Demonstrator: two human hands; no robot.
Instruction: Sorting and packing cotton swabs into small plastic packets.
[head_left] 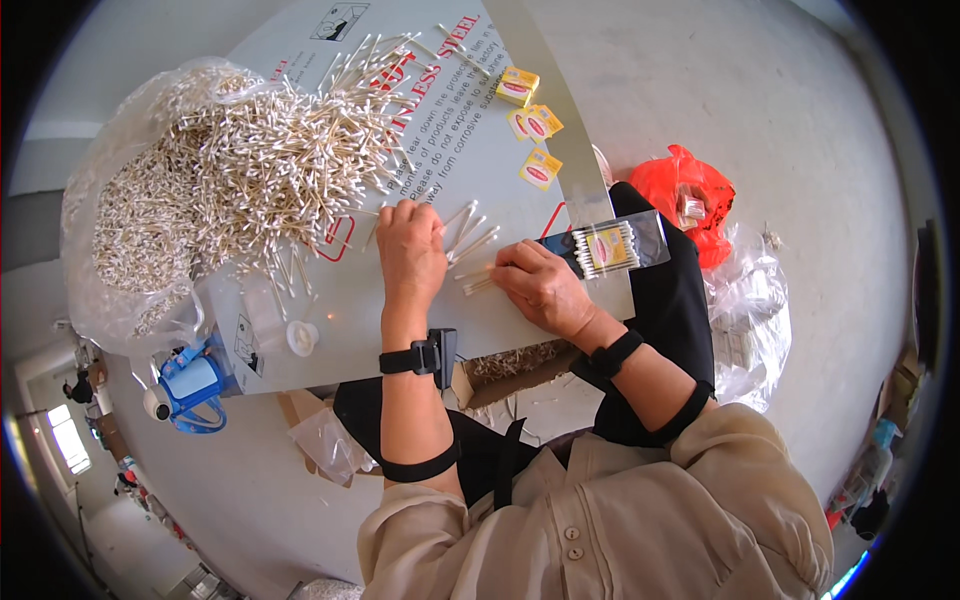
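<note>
A big heap of wooden cotton swabs (pixel 240 160) spills from a clear plastic bag (pixel 90 230) across the grey table (pixel 400 300). My left hand (pixel 410 250) lies palm down on a few loose swabs (pixel 468 232) beside the heap. My right hand (pixel 540 285) pinches a small bunch of swabs (pixel 476 282) against the tabletop. Just right of it lies a clear packet of swabs with a yellow label (pixel 610 248).
Three small yellow labels (pixel 535 125) lie at the far right of the table. A blue tape dispenser (pixel 190 385) and a white roll (pixel 302 337) stand near the front left edge. An orange bag (pixel 690 195) and clear bags (pixel 750 310) lie on the floor to the right.
</note>
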